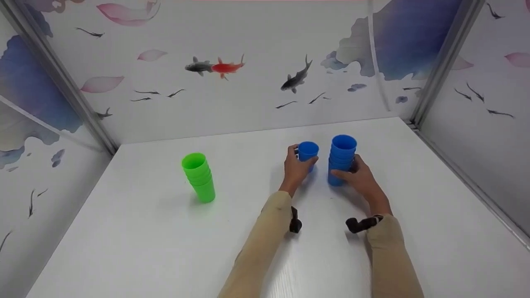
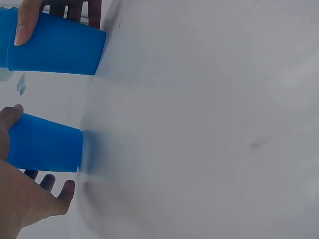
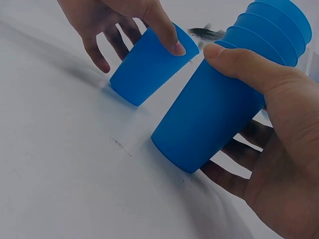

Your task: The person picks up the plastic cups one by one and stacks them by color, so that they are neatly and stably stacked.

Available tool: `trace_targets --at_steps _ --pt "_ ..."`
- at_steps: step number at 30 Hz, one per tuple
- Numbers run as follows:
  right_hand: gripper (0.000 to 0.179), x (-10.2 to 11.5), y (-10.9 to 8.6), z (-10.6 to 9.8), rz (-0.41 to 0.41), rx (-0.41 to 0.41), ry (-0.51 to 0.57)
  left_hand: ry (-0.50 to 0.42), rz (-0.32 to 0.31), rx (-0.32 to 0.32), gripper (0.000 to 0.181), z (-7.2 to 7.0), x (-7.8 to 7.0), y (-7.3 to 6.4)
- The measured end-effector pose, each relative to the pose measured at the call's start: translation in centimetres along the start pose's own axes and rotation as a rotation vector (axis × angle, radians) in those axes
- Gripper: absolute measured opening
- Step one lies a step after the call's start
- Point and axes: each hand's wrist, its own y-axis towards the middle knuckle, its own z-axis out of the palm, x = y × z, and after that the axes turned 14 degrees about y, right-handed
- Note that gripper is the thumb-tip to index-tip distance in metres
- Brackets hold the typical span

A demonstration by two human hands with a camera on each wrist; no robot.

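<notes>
A single blue cup (image 1: 308,154) stands upright in the head view, and my left hand (image 1: 296,169) grips it near the rim between thumb and fingers. Just to its right is a stack of nested blue cups (image 1: 342,159), which my right hand (image 1: 361,177) holds from the right side. In the right wrist view the thumb lies across the stack (image 3: 209,109) below its ridged rims, with the fingers round the far side. The left wrist view shows the single cup (image 2: 47,144) apart from the stack (image 2: 60,45).
A stack of nested green cups (image 1: 201,178) stands on the white table (image 1: 165,248), left of both hands. Behind the table rises a white panel (image 1: 248,107) painted with fish and petals. Similar side panels flank it, joined by metal posts (image 1: 449,62).
</notes>
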Motion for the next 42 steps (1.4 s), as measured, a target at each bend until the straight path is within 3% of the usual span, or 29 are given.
trace_targets --at_steps 16,20,42 --pt "0.117 -0.1 -0.1 0.1 -0.006 0.004 0.002 -0.086 -0.014 0.001 0.071 -3.9 -1.9 -0.8" --pt "0.116 -0.2 0.0 0.1 -0.005 0.005 -0.010 -0.099 0.008 0.008 0.072 -4.8 -2.2 -1.0" --pt "0.118 0.0 0.0 0.2 0.023 -0.007 -0.019 -0.126 0.099 0.067 0.075 -7.3 -7.2 -2.2"
